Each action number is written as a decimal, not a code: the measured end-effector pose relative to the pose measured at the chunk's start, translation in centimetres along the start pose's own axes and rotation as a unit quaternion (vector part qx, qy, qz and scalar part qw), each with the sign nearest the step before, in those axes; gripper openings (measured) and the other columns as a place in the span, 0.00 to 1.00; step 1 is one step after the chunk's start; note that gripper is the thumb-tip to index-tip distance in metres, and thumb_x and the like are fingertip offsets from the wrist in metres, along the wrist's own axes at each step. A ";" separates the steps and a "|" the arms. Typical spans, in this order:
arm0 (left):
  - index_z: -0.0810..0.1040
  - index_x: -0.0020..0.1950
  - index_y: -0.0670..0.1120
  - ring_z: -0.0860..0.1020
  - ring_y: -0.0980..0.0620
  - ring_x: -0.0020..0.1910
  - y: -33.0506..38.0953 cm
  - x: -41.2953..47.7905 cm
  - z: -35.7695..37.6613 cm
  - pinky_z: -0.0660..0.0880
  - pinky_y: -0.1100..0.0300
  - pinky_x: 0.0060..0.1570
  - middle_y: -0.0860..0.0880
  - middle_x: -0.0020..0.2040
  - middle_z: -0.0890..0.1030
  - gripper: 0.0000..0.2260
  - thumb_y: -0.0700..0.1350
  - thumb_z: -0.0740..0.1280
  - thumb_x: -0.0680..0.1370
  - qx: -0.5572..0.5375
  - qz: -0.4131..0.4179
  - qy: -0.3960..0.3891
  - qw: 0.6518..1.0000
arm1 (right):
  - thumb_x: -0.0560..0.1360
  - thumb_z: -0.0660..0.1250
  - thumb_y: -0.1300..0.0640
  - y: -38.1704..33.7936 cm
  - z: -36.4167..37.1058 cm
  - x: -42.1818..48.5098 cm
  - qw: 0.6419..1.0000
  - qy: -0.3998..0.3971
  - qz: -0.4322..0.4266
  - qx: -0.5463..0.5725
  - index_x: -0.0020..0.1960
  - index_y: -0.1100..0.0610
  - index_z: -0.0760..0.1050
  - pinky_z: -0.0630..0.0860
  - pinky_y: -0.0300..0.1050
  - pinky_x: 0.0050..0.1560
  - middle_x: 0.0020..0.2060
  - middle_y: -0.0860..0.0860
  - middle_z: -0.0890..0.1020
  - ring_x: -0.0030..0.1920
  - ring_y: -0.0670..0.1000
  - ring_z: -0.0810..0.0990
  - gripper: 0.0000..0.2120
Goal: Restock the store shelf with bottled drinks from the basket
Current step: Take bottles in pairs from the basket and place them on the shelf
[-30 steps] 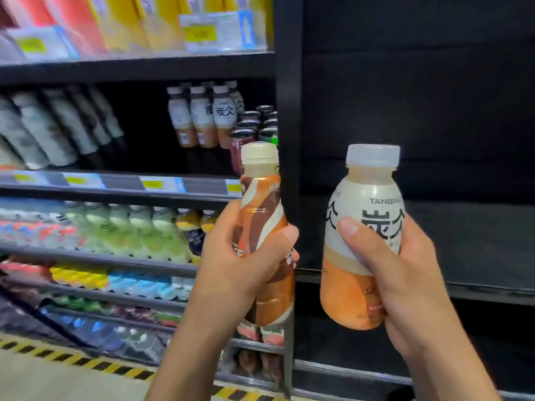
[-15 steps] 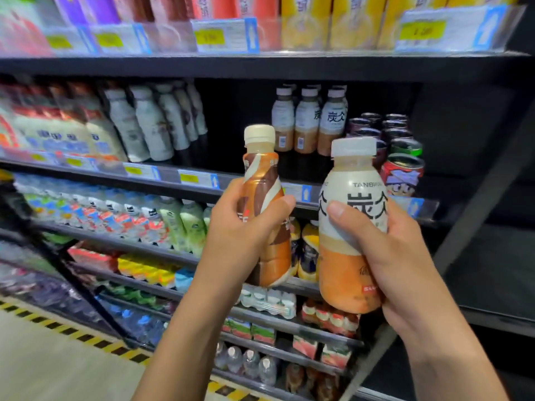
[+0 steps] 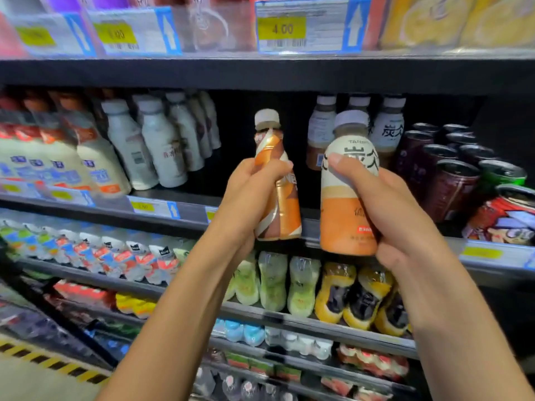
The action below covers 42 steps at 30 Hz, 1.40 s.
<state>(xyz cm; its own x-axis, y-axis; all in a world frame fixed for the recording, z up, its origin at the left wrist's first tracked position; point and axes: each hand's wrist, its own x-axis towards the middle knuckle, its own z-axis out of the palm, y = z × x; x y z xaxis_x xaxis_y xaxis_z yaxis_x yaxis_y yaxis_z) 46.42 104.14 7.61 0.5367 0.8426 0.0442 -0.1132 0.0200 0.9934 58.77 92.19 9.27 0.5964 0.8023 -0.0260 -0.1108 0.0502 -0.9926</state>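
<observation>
My left hand (image 3: 252, 195) grips a brown-striped bottle (image 3: 279, 204) around its middle. My right hand (image 3: 388, 209) grips a cream-and-orange bottle (image 3: 344, 221), thumb across the label. I hold both upright in the air before the shelf (image 3: 185, 199), where matching bottles (image 3: 386, 131) stand behind, dark cans (image 3: 451, 186) beside them.

Can't see mid label of brown-orange swirl plastic bottle (image 3: 285, 208), covered by left hand (image 3: 249, 198). Same w/ rt side of cream-and-orange plastic bottle (image 3: 341, 221), behind right hand (image 3: 388, 209). Can't read blurred yellow price tags (image 3: 143, 206) on mid shelf edge. Lose yellow cartons (image 3: 434, 21) up top to frame edge, red printed can (image 3: 503, 215) at rt too.
</observation>
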 end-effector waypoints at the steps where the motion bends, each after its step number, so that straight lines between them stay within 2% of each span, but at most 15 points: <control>1: 0.77 0.54 0.44 0.81 0.44 0.43 0.1 1.3 -0.4 0.78 0.42 0.52 0.43 0.43 0.82 0.20 0.53 0.72 0.67 -0.006 -0.011 -0.012 1.000 | 0.70 0.75 0.43 -0.1 0.5 0.8 1.000 0.010 0.011 -0.007 0.53 0.53 0.79 0.77 0.44 0.31 0.33 0.49 0.81 0.31 0.47 0.81 0.18; 4: 0.77 0.57 0.40 0.81 0.47 0.37 0.2 5.4 -1.2 0.79 0.51 0.41 0.45 0.39 0.81 0.27 0.54 0.70 0.63 0.009 -0.058 -0.036 0.998 | 0.65 0.77 0.41 -0.3 1.6 3.3 0.997 0.061 0.040 -0.018 0.58 0.57 0.76 0.78 0.46 0.31 0.36 0.51 0.82 0.28 0.47 0.82 0.29; 6: 0.79 0.54 0.41 0.80 0.48 0.34 -0.1 8.8 -1.0 0.78 0.57 0.37 0.47 0.35 0.81 0.23 0.51 0.70 0.63 0.007 -0.068 -0.013 0.998 | 0.65 0.77 0.42 -0.5 2.4 4.9 0.995 0.092 0.042 -0.009 0.53 0.57 0.78 0.79 0.45 0.31 0.32 0.50 0.82 0.27 0.48 0.82 0.25; 8: 0.79 0.58 0.42 0.79 0.49 0.34 -0.5 12.4 -0.6 0.75 0.60 0.34 0.47 0.37 0.81 0.22 0.49 0.72 0.66 0.013 -0.052 0.025 0.998 | 0.63 0.80 0.43 -0.7 3.2 6.6 0.993 0.113 0.027 -0.002 0.52 0.55 0.80 0.79 0.45 0.34 0.35 0.50 0.85 0.31 0.50 0.83 0.24; 11: 0.76 0.61 0.41 0.81 0.47 0.39 -1.0 15.7 -0.8 0.78 0.55 0.42 0.45 0.43 0.82 0.25 0.48 0.72 0.67 0.059 0.020 -0.002 0.998 | 0.59 0.82 0.47 -0.6 3.9 9.4 0.990 0.138 -0.040 -0.013 0.58 0.54 0.78 0.83 0.55 0.42 0.46 0.54 0.86 0.42 0.56 0.86 0.31; 13: 0.75 0.62 0.40 0.83 0.45 0.45 -1.2 17.8 -1.0 0.80 0.51 0.46 0.42 0.49 0.83 0.27 0.47 0.74 0.64 0.062 0.044 -0.043 0.996 | 0.51 0.81 0.42 -0.4 4.0 11.1 0.982 0.172 -0.057 -0.058 0.57 0.53 0.78 0.83 0.59 0.44 0.47 0.53 0.86 0.44 0.57 0.86 0.37; 15: 0.77 0.59 0.40 0.84 0.45 0.47 -1.7 19.8 -0.8 0.81 0.48 0.51 0.43 0.51 0.84 0.25 0.45 0.77 0.64 0.107 0.075 -0.050 0.990 | 0.47 0.81 0.40 0.2 3.6 13.1 0.973 0.194 -0.076 -0.096 0.54 0.50 0.76 0.83 0.57 0.47 0.46 0.49 0.86 0.45 0.54 0.86 0.38; 19: 0.75 0.62 0.41 0.82 0.47 0.51 -2.7 22.7 0.4 0.79 0.52 0.55 0.45 0.55 0.83 0.28 0.41 0.80 0.65 0.184 0.090 -0.014 0.979 | 0.53 0.82 0.50 1.2 3.6 15.1 0.968 0.216 -0.086 -0.093 0.55 0.51 0.74 0.83 0.56 0.50 0.46 0.49 0.85 0.46 0.52 0.85 0.33; 23: 0.74 0.65 0.41 0.82 0.46 0.53 -4.2 25.5 1.4 0.79 0.48 0.57 0.44 0.57 0.83 0.31 0.42 0.81 0.64 0.185 0.094 -0.010 0.978 | 0.63 0.81 0.60 2.1 3.0 16.4 0.965 0.216 -0.092 -0.119 0.58 0.54 0.71 0.78 0.42 0.42 0.47 0.50 0.82 0.48 0.51 0.82 0.28; 25: 0.75 0.65 0.43 0.82 0.47 0.54 -4.4 25.9 1.8 0.78 0.50 0.58 0.44 0.58 0.82 0.28 0.43 0.80 0.67 0.213 0.124 -0.011 0.969 | 0.65 0.80 0.58 2.3 2.6 16.7 0.960 0.201 -0.099 -0.168 0.59 0.54 0.70 0.76 0.39 0.39 0.46 0.48 0.82 0.46 0.48 0.81 0.28; 30: 0.75 0.68 0.48 0.80 0.48 0.58 -5.3 27.4 2.6 0.76 0.54 0.61 0.47 0.60 0.82 0.24 0.47 0.74 0.73 0.225 0.134 -0.017 0.965 | 0.64 0.81 0.50 2.2 1.8 16.9 0.937 0.183 -0.109 -0.278 0.59 0.52 0.71 0.76 0.38 0.42 0.45 0.43 0.80 0.45 0.43 0.79 0.29; 32: 0.75 0.67 0.48 0.80 0.48 0.59 -5.2 27.9 2.9 0.76 0.55 0.60 0.47 0.61 0.81 0.23 0.48 0.74 0.73 0.245 0.131 -0.007 0.961 | 0.64 0.81 0.49 2.1 1.7 17.1 0.936 0.178 -0.108 -0.284 0.59 0.51 0.71 0.73 0.35 0.38 0.44 0.42 0.79 0.43 0.41 0.78 0.29; 35: 0.74 0.66 0.45 0.80 0.48 0.56 -5.1 28.5 3.1 0.76 0.60 0.51 0.47 0.59 0.81 0.25 0.51 0.76 0.72 0.251 0.104 0.026 0.962 | 0.64 0.81 0.49 2.2 1.6 17.7 0.933 0.183 -0.104 -0.292 0.58 0.51 0.69 0.76 0.40 0.45 0.45 0.44 0.79 0.47 0.46 0.79 0.29; 38: 0.77 0.61 0.43 0.82 0.49 0.52 -5.3 29.2 3.3 0.76 0.61 0.44 0.47 0.55 0.83 0.27 0.55 0.77 0.68 0.245 0.077 0.032 0.966 | 0.66 0.80 0.47 2.2 1.5 18.1 0.929 0.189 -0.096 -0.302 0.58 0.52 0.65 0.72 0.41 0.46 0.42 0.42 0.75 0.44 0.45 0.76 0.30; 42: 0.75 0.64 0.43 0.81 0.47 0.55 -5.4 29.7 3.9 0.78 0.58 0.51 0.45 0.58 0.81 0.25 0.52 0.75 0.71 0.245 0.071 0.038 0.966 | 0.65 0.80 0.47 2.4 1.5 18.7 0.929 0.187 -0.093 -0.305 0.58 0.52 0.67 0.73 0.42 0.49 0.49 0.46 0.79 0.50 0.48 0.78 0.29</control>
<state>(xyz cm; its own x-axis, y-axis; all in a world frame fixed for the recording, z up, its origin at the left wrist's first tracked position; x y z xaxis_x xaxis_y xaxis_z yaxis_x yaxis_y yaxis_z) 66.24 126.92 3.93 0.4789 0.8561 0.1941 0.2378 -0.3393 0.9101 68.47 108.18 6.60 0.8073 0.5446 0.2274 0.4252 -0.2695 -0.8640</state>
